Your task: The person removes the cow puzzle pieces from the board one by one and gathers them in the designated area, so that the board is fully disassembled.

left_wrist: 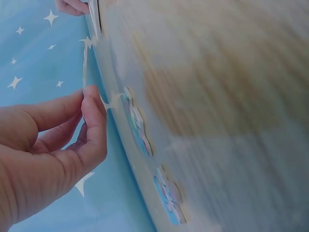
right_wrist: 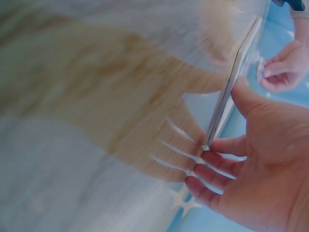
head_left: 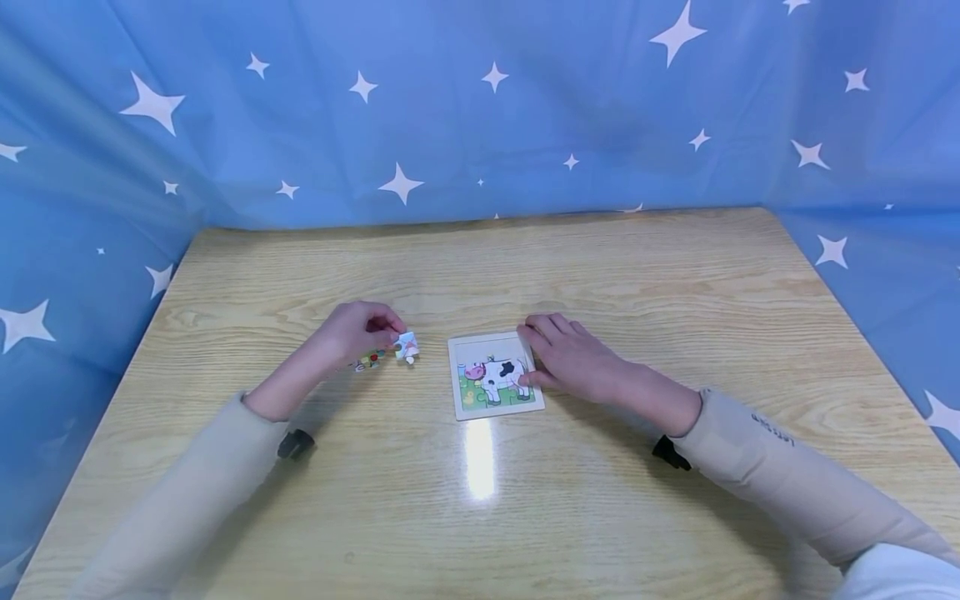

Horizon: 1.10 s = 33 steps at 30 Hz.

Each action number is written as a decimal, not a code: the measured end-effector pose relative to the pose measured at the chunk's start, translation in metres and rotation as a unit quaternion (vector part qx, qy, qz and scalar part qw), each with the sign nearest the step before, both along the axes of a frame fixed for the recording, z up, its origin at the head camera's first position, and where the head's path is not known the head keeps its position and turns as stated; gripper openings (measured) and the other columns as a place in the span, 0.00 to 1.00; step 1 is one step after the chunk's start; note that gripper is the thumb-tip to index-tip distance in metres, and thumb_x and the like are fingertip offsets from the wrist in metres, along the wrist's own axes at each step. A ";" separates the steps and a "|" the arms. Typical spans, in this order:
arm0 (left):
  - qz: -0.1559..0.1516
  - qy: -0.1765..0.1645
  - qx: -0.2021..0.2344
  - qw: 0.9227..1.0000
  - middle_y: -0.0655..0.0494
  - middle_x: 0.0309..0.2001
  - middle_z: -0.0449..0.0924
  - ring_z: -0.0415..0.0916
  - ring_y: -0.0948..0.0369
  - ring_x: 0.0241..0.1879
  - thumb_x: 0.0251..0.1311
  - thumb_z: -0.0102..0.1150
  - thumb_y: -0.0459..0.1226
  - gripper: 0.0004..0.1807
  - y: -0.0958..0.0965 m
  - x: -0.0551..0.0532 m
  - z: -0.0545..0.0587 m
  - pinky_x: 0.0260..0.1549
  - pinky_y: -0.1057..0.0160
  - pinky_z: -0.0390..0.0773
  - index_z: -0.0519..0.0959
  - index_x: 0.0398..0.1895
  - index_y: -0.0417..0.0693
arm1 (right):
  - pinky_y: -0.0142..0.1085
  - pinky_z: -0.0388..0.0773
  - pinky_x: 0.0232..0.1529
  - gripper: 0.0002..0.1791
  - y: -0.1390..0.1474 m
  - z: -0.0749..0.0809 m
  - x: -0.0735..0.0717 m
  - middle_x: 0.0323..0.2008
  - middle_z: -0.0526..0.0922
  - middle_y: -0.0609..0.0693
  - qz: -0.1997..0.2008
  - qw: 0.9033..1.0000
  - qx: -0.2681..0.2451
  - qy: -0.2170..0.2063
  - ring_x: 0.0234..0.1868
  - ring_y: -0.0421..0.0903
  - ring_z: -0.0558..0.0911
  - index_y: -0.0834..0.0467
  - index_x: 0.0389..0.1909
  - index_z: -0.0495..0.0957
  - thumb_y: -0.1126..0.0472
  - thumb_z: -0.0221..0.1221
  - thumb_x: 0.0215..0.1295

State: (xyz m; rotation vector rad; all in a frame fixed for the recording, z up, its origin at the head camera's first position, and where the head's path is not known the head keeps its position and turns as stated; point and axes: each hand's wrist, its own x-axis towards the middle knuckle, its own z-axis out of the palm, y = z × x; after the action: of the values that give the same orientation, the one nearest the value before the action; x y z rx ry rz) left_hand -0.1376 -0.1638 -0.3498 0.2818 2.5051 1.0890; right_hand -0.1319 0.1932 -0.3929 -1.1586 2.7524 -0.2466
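My left hand (head_left: 352,333) pinches a jigsaw piece (head_left: 407,346) between thumb and fingertips, above the table and left of the puzzle board. The piece is pale blue with a reddish patch, and in the left wrist view it appears edge-on. Loose jigsaw pieces (left_wrist: 137,123) lie on the table under that hand, partly hidden by it in the head view. The square puzzle board (head_left: 454,379) has a white frame; a black-and-white cow picture (head_left: 498,379) fills its lower part. With thumb and index finger, my right hand (head_left: 573,358) touches the board's right side; its other fingers rest on the table.
The wooden table (head_left: 390,517) reaches back to a blue curtain (head_left: 450,108) with white stars, which also hangs on both sides. Dark devices (head_left: 296,444) sit at both wrists. A bright light reflection lies on the tabletop in front of the board.
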 end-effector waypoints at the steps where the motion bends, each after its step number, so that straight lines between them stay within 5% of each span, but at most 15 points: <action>1: 0.000 0.001 -0.003 1.000 0.44 0.44 0.86 0.84 0.50 0.44 0.78 0.61 0.28 0.07 -0.001 0.000 -0.001 0.45 0.56 0.80 0.85 0.51 0.32 | 0.63 0.74 0.68 0.44 0.003 -0.007 -0.002 0.73 0.70 0.65 0.003 1.000 -0.005 0.004 0.73 0.65 0.70 0.71 0.77 0.68 0.37 0.61 0.81; 10: 0.001 -0.005 -0.016 1.000 0.45 0.45 0.85 0.80 0.51 0.46 0.78 0.62 0.28 0.07 -0.005 0.001 -0.004 0.48 0.55 0.80 0.85 0.51 0.33 | 0.60 0.73 0.71 0.40 -0.005 0.020 0.011 0.73 0.71 0.67 -0.012 1.000 0.027 -0.006 0.74 0.66 0.71 0.72 0.77 0.69 0.46 0.66 0.80; 23: -0.013 -0.013 -0.047 0.999 0.47 0.43 0.83 0.76 0.51 0.45 0.78 0.60 0.27 0.06 -0.012 -0.005 -0.003 0.47 0.55 0.77 0.85 0.49 0.34 | 0.61 0.72 0.72 0.41 -0.007 0.014 0.006 0.74 0.71 0.67 -0.009 1.000 0.018 -0.007 0.74 0.65 0.70 0.72 0.77 0.68 0.45 0.65 0.80; 30: -0.015 -0.021 -0.069 0.997 0.45 0.45 0.84 0.77 0.49 0.47 0.79 0.59 0.27 0.06 -0.012 -0.009 -0.002 0.50 0.52 0.78 0.85 0.49 0.36 | 0.62 0.74 0.68 0.45 0.005 -0.010 -0.006 0.73 0.70 0.64 0.005 1.000 -0.014 -0.003 0.73 0.64 0.69 0.69 0.77 0.69 0.36 0.62 0.80; 33: -0.018 -0.020 -0.069 0.997 0.44 0.46 0.85 0.78 0.49 0.47 0.78 0.59 0.27 0.06 -0.011 -0.010 -0.005 0.51 0.52 0.78 0.85 0.49 0.36 | 0.62 0.74 0.68 0.44 0.001 0.000 -0.001 0.73 0.71 0.65 0.002 1.000 -0.005 -0.004 0.72 0.64 0.70 0.70 0.77 0.69 0.39 0.64 0.79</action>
State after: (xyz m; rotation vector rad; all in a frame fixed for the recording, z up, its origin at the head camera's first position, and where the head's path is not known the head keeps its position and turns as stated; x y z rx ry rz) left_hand -0.1477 -0.1751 -0.3544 0.2611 2.5156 0.8936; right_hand -0.1331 0.1945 -0.3930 -1.1631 2.7455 -0.2633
